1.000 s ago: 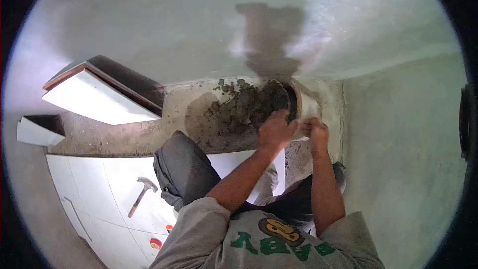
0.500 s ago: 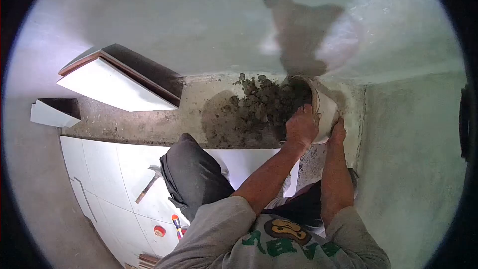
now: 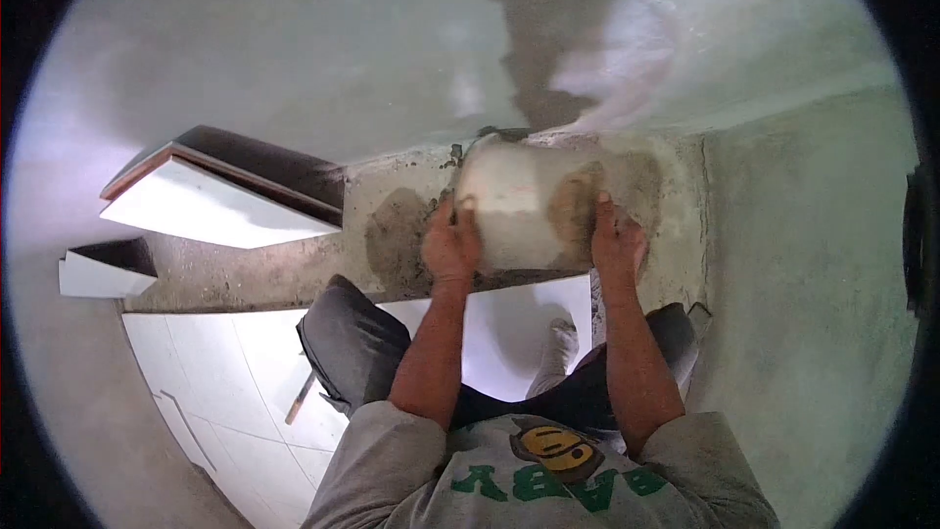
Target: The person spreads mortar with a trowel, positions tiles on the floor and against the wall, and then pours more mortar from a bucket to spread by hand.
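Observation:
A whitish bucket [image 3: 519, 196], slightly blurred, lies tipped on its side over the rough floor strip against the wall, its mouth toward the left. My left hand [image 3: 452, 245] grips the rim on that side. At the other end, my right hand [image 3: 617, 240] holds the bucket by the edge of its stained bottom. Dark crumbly mortar [image 3: 456, 155] shows just past the rim; most of the pile is hidden by the bucket. A damp dark patch [image 3: 392, 230] marks the floor left of my left hand.
Large white tiles [image 3: 225, 196] lean against the wall at the left, with a smaller tile piece [image 3: 103, 276] near them. Below is a white tiled floor [image 3: 206, 353] with a hammer [image 3: 302, 397] partly behind my knee. A cracked wall corner [image 3: 705, 196] closes off the right.
The bucket has been swung left and tipped further, over the mortar pile. My left hand has moved left to the rim; my right hand has shifted slightly left along with the bottom.

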Demonstrator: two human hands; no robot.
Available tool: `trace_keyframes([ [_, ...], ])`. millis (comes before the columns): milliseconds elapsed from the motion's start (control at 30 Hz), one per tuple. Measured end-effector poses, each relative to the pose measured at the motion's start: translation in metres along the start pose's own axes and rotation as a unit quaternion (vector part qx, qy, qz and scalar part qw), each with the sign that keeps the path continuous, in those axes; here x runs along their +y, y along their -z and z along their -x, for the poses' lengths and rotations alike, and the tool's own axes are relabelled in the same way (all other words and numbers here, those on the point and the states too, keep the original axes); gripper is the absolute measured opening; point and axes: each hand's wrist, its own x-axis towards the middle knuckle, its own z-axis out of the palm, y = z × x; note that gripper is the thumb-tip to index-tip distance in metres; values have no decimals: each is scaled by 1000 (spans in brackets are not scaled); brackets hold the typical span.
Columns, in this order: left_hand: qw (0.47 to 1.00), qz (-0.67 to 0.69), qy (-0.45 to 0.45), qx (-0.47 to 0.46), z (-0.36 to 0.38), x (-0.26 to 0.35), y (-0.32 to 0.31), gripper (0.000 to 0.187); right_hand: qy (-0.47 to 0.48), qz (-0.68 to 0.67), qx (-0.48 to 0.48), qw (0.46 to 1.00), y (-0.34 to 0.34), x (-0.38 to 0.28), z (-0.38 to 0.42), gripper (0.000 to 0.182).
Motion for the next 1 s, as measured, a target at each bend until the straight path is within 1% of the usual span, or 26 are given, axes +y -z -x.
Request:
trace_keyframes([
  [67,988,124,-24,90,-6,-16,9,45,-12,-80,-51,995,-9,4,-3,42],
  [100,993,86,51,63,-11,-20,17,46,-13,-82,-43,996,-19,12,-6,42],
  [133,991,43,123,29,-16,-21,26,47,109,16,23,994,-34,25,-10,45],
  [167,985,9,173,6,-25,-40,22,47,229,115,89,962,-45,33,-16,50],
  [200,976,-2,216,-17,-36,-66,14,47,232,116,93,961,-53,37,-17,50],
  [233,968,14,251,-25,-47,-96,1,48,148,58,4,987,-62,41,-12,57],
  [267,957,40,285,-30,-57,-126,-14,48,60,-1,-86,995,-68,41,-8,64],
  [300,943,81,320,-32,-66,-158,-32,48,60,1,-81,995,-74,39,-4,64],
  [367,906,186,376,-49,-82,-213,-64,49,-42,-31,-213,976,-89,33,3,67],
  [400,888,231,395,-52,-87,-231,-74,50,-44,-27,-212,976,-95,29,4,67],
  [433,873,261,409,-54,-91,-244,-80,50,2,-32,-199,980,-101,24,2,65],
  [467,867,273,416,-33,-87,-234,-79,50,46,-40,-186,981,-105,23,0,62],
  [500,861,284,422,-12,-84,-223,-76,50,38,-39,-186,981,-106,25,-1,62],
  [567,849,310,426,26,-82,-204,-65,49,40,-76,-229,970,-103,28,-9,56],
  [633,862,302,398,-79,-82,-188,-56,56,23,-120,-234,964,-105,41,-13,53],
  [667,864,304,394,-83,-83,-186,-58,56,8,-164,-245,956,-104,45,-16,49],
  [700,890,238,377,-96,-84,-183,-58,58,10,-165,-240,957,-101,50,-20,49],
  [733,912,170,359,-106,-85,-179,-56,61,-28,-218,-250,943,-91,42,-20,48],
  [767,912,170,359,-104,-85,-177,-55,61,-67,-268,-263,924,-85,38,-20,48],
  [800,935,106,322,-103,-82,-176,-54,61,-67,-270,-268,922,-84,41,-23,48],
  [833,952,39,288,-100,-76,-173,-49,61,-77,-246,-235,937,-87,46,-28,52],
  [867,951,35,295,-92,-70,-163,-39,61,-87,-223,-202,950,-90,51,-32,56],
  [900,970,-12,225,-90,-65,-144,-27,60,-87,-225,-214,947,-92,55,-35,56],
  [933,983,-60,152,-88,-63,-133,-21,58,-118,-257,-208,936,-94,58,-41,58],
  [967,982,-62,157,-79,-63,-134,-22,58,-148,-287,-201,925,-95,54,-44,60],
  [1000,982,-67,162,-68,-61,-137,-24,57,-147,-288,-209,923,-93,52,-46,60],
])
